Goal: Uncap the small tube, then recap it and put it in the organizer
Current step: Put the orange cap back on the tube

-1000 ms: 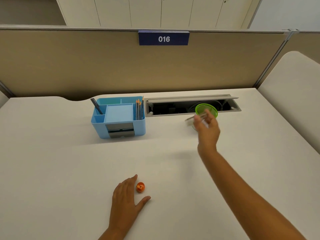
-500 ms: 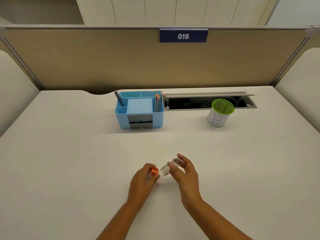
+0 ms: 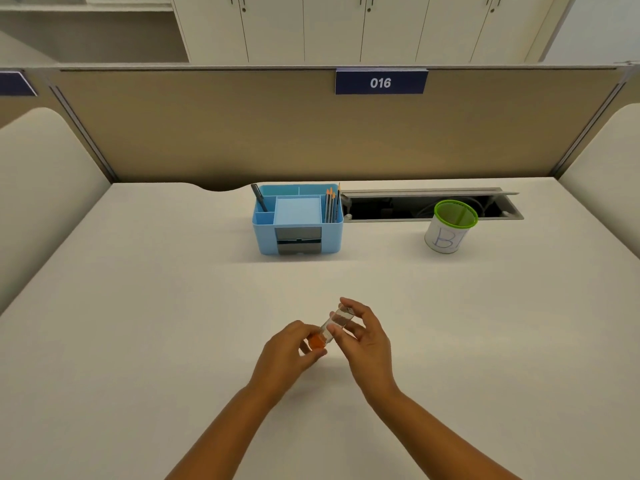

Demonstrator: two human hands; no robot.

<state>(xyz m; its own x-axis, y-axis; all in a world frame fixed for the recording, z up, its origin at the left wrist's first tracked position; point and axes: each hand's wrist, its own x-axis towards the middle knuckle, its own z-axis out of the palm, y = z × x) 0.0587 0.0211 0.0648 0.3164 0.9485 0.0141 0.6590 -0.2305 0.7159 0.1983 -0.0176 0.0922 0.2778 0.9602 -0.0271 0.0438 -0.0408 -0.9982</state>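
A small clear tube (image 3: 336,322) is held slanted above the middle of the white desk, between both hands. My right hand (image 3: 367,344) grips its clear body with thumb and fingers. My left hand (image 3: 289,353) pinches the orange cap (image 3: 316,341) at the tube's lower left end; the cap touches the tube's mouth, and I cannot tell how far it is seated. The blue organizer (image 3: 298,220) stands at the back of the desk, with a pen and several pencils in its compartments.
A white cup with a green rim (image 3: 449,226) stands right of the organizer, in front of an open cable tray (image 3: 429,204). A tan partition with a "016" sign (image 3: 380,82) closes the desk's far side. Pale chair backs flank both sides.
My right hand brought the tube from near the green cup to the desk's middle. My left hand picked the orange cap off the desk and brought it against the tube's end.
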